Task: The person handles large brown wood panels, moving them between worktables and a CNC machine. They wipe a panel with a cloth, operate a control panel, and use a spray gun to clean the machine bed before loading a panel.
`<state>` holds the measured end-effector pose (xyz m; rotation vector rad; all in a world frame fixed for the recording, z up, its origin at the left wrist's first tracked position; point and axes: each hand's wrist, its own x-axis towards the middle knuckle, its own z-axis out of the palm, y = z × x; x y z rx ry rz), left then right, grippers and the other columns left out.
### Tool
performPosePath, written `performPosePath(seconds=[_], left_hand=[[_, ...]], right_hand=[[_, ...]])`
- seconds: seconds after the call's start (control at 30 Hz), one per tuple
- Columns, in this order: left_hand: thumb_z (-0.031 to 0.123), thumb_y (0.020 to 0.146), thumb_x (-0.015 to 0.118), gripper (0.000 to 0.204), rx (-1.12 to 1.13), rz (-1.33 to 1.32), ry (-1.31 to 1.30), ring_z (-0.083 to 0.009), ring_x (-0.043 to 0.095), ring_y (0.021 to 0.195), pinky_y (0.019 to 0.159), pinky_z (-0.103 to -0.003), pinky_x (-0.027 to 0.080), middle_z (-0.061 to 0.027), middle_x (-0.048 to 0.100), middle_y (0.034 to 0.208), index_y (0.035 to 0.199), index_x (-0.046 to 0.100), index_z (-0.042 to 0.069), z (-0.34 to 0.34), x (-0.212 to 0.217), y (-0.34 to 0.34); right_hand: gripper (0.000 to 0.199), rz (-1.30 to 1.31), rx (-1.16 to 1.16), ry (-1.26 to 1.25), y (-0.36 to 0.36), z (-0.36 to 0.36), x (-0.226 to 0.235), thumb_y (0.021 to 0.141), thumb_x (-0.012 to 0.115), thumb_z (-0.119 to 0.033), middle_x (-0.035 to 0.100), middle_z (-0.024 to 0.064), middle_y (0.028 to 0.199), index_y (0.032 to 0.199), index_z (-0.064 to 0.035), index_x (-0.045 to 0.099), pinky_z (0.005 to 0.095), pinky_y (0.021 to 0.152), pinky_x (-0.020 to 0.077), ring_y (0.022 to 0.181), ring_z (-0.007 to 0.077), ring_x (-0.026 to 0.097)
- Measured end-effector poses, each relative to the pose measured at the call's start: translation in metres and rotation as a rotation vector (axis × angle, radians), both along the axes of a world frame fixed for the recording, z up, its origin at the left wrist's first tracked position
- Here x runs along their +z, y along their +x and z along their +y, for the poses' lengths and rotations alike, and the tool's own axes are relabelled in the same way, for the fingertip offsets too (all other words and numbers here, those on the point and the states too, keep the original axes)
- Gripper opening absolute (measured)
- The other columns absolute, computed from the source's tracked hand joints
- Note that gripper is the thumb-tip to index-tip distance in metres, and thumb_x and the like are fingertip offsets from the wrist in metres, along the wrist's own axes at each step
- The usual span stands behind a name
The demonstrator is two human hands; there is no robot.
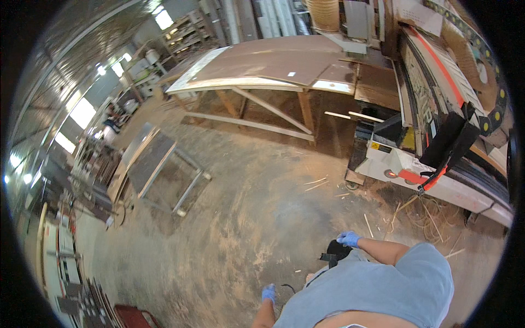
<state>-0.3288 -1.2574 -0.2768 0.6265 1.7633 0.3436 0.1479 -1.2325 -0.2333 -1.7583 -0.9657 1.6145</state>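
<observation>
The right hand (348, 238), gloved, rests curled on a black device (334, 252) at the waist; whether it grips cannot be told. The left hand (268, 293) hangs loosely closed and empty. Hazard: wood strips (316, 183) and cord (424, 213) on the dusty floor (246, 218) may cause tripping.

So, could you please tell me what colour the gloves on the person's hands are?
Blue, on both the left hand and the right hand, seen in the head view.

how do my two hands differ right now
The right hand is raised at the end of a bent arm, touching a black object. The left hand hangs lower, nearer the dusty floor, with nothing plainly in it. Both wear blue gloves.
</observation>
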Motion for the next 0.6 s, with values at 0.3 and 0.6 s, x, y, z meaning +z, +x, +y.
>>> performPosePath(seconds=[0.3, 0.6], left_hand=[[0.033, 0.088, 0.055, 0.03, 0.127, -0.189, 0.204, -0.0187, 0.055, 0.085, 0.065, -0.037, 0.047, -0.005, 0.058, 0.098, 0.109, 0.052, 0.013, 0.311, 0.037, 0.14], [0.038, 0.086, 0.057, 0.04, 0.022, -0.423, 0.106, -0.0241, 0.056, 0.094, 0.07, -0.041, 0.049, -0.007, 0.057, 0.111, 0.117, 0.047, 0.014, 0.476, 0.031, 0.263]], right_hand=[[0.034, -0.067, -0.272, -0.182, 0.114, 0.182, 0.016, 0.08, 0.063, -0.036, 0.063, 0.0064, 0.089, 0.101, -0.009, 0.061, 0.0348, 0.062, 0.0465, 0.077, 0.0195, 0.059], [0.033, 0.054, -0.466, 0.084, 0.178, 0.436, 0.076, 0.08, 0.065, -0.035, 0.061, 0.0017, 0.083, 0.101, -0.0099, 0.059, 0.0299, 0.053, 0.043, 0.061, 0.0129, 0.054]])
